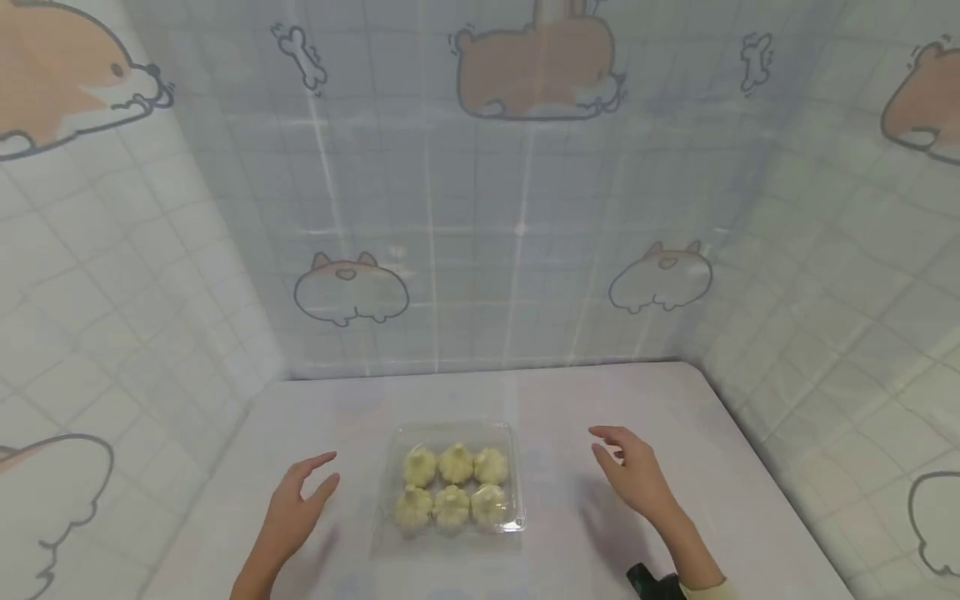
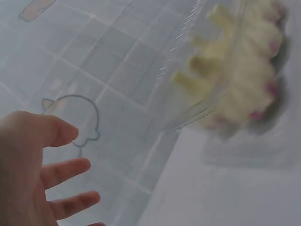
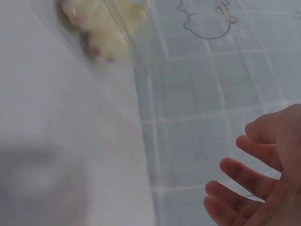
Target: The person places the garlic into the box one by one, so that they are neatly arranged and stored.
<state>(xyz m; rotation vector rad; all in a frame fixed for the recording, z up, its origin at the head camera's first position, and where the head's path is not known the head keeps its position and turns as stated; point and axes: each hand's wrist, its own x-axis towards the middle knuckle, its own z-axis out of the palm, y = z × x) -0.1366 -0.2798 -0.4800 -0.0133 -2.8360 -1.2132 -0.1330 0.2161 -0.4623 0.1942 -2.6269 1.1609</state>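
Note:
A clear plastic box [image 1: 517,450] stands on the table, with several pale garlic bulbs [image 1: 452,507] in two rows inside. To its left hovers my left hand [image 1: 294,506], thumb and fingers spread apart and holding nothing. On the opposite side, farther from the box, my right hand [image 1: 632,472] is empty, its fingers loosely bent. The left wrist view shows the bulbs [image 2: 244,70] from the side through the plastic, with purple tints near their bases; the left hand [image 2: 35,169] is apart from them. Likewise, a gap separates the right hand [image 3: 263,174] from the bulbs [image 3: 106,28].
The white table [image 1: 555,400] meets a patterned back curtain [image 1: 480,208], with similar sheets at left and right. A dark green object [image 1: 654,583], only partly in view, is by the right wrist at the bottom edge.

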